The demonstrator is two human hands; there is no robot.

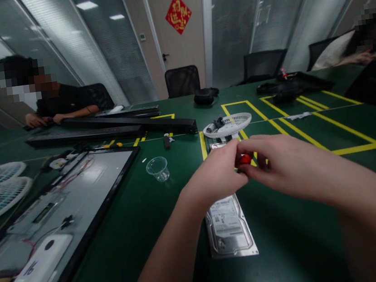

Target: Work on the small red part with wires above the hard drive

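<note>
Both of my hands meet over the middle of the table. Fingers curled, my right hand point(276, 160) pinches a small red rounded thing point(244, 160), most of which is hidden. My left hand point(217, 169) is closed against the same spot from the other side, and what its fingers hold is out of sight. Just below my hands a silver hard drive point(231, 229) lies flat, label up, its far end covered by my left hand. Beyond my fingers lies a white slotted round grille point(229, 125) with small dark and grey parts on it.
A clear plastic cup point(157, 169) stands left of my hands. An opened flat panel point(77, 191) fills the left, with a white numbered device point(36, 274) on it. Long black bars point(131, 123) lie behind. Two other people sit across the green table point(282, 239).
</note>
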